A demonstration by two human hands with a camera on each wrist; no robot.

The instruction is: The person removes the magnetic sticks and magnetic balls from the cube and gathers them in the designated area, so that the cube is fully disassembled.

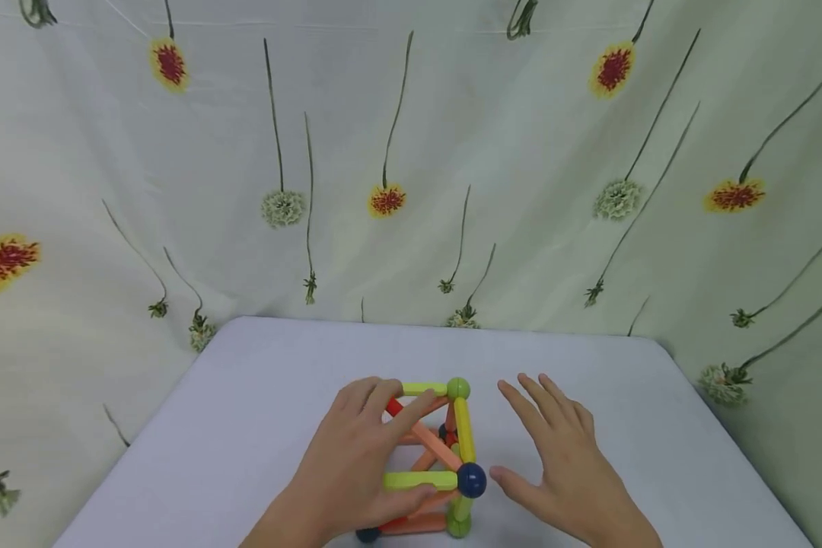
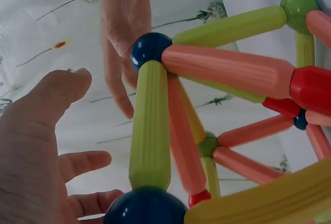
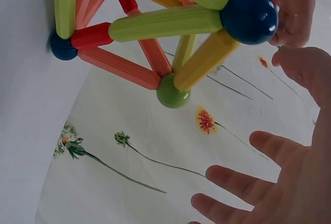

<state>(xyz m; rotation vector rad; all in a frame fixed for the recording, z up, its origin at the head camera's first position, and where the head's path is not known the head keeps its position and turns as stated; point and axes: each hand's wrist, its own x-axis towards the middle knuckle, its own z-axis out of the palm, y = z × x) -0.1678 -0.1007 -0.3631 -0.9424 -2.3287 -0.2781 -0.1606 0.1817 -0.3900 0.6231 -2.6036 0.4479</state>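
Note:
A frame of magnetic building sticks and balls (image 1: 466, 430) stands on the white table, its rods yellow-green, yellow, orange and red. A dark blue ball (image 1: 471, 480) marks its near top right corner, with a green ball (image 1: 458, 388) behind. My left hand (image 1: 363, 457) is at the frame's left side, thumb and fingers spread and covering part of it in the head view. In the left wrist view the left thumb (image 2: 67, 87) lies apart from the yellow-green rod (image 2: 150, 125). My right hand (image 1: 568, 464) hovers right of the frame, fingers spread, holding nothing.
The white table (image 1: 246, 380) reaches back to a pale cloth (image 1: 520, 137) printed with flowers, which hangs behind and along both sides. The table's right edge (image 1: 726, 441) runs beyond my right hand.

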